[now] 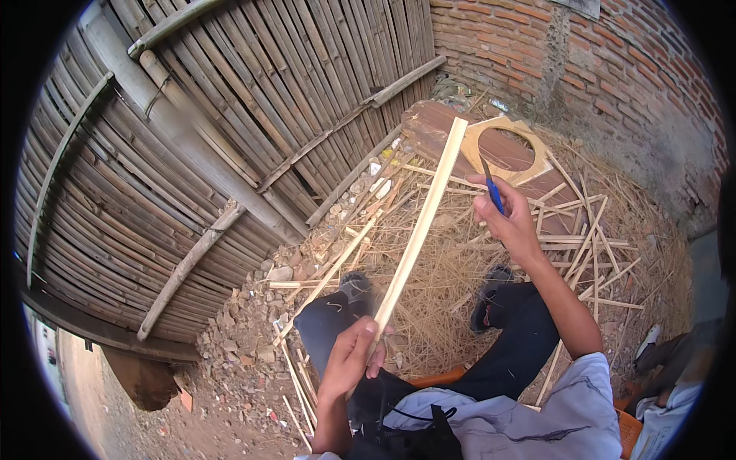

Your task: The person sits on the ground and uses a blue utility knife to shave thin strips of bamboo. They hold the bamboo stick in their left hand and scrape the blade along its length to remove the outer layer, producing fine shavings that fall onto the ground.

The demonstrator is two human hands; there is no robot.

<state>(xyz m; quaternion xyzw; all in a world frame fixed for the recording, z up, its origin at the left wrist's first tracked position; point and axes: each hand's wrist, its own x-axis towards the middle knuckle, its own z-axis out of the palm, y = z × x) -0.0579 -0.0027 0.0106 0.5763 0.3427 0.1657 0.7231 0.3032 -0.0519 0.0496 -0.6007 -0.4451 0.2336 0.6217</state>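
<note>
My left hand (pixel 354 354) is closed round the lower end of a long pale bamboo strip (pixel 426 211). The strip slants up and away from me, its far end over a brown board. In my right hand (pixel 507 218) is a knife with a blue handle (pixel 494 196), held between the fingers. Its thin dark blade points up and away, to the right of the strip and apart from it. Both hands are raised above the ground between and over my knees.
Straw-like shavings (pixel 437 268) and several cut strips (pixel 590 238) litter the ground. Beyond lie a brown board (pixel 429 130) and a pale wooden piece with a round hole (pixel 540 142). A bamboo fence (pixel 307 84) stands left, a brick wall (pixel 506 38) behind. Another person (pixel 678 368) is at right.
</note>
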